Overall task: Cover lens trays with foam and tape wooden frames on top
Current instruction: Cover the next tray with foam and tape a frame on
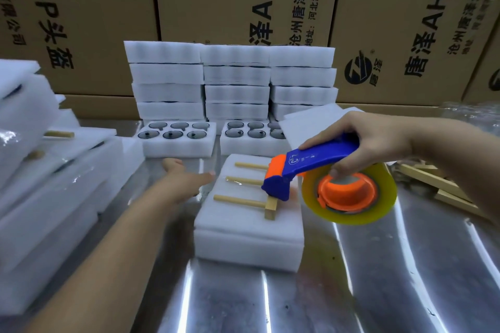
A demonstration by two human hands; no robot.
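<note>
Wooden frame (pixel 244 200) lies on the foam-covered tray (pixel 243 246), centre of the metal table (pixel 378 278). Right hand (pixel 359 132) grips the tape dispenser (pixel 319 159), fingers curled round handle and roll. The dispenser head sits on the frame's right crossbar. Left hand (pixel 186 178) is flat-fingered and empty, just left of the tray's far corner; contact unclear. Step is likely taping the frame down: steady the frame with the left hand, pull the tape straight across, wrap it over the tray edges.

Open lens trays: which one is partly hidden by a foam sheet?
The right tray; a loose foam sheet overlaps its right side. The left tray is fully uncovered.
</note>
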